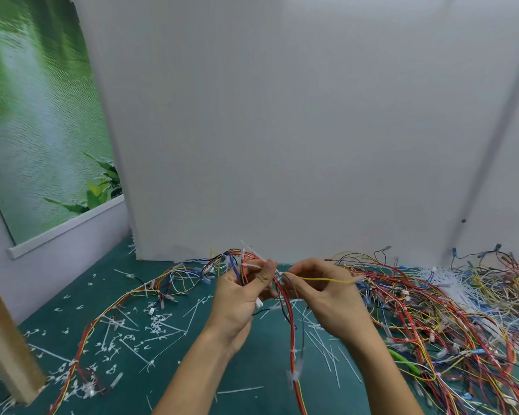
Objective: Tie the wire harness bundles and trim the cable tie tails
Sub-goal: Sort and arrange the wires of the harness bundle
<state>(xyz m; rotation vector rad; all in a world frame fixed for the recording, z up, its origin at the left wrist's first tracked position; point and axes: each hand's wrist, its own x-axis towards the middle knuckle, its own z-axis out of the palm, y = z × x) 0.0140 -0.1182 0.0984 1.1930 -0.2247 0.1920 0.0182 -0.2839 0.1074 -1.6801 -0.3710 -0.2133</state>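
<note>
A wire harness bundle (286, 307) of red, blue, black and yellow wires hangs between my hands above the green mat. My left hand (240, 298) grips the bundle near its top, thumb pressed against the wires. A white cable tie (253, 255) sticks up from the bundle just above that hand. My right hand (319, 290) pinches the bundle close to the left thumb, and a yellow wire (324, 280) runs rightward across its fingers. Lower down, the bundle carries more white ties (294, 375), blurred.
A large tangle of loose harnesses (450, 319) covers the mat on the right. Another tied harness (108, 322) curves across the left. Cut tie tails (159, 324) and spare ties litter the green mat (252, 369). A white panel (282, 130) stands behind; a wooden post (9, 348) is at left.
</note>
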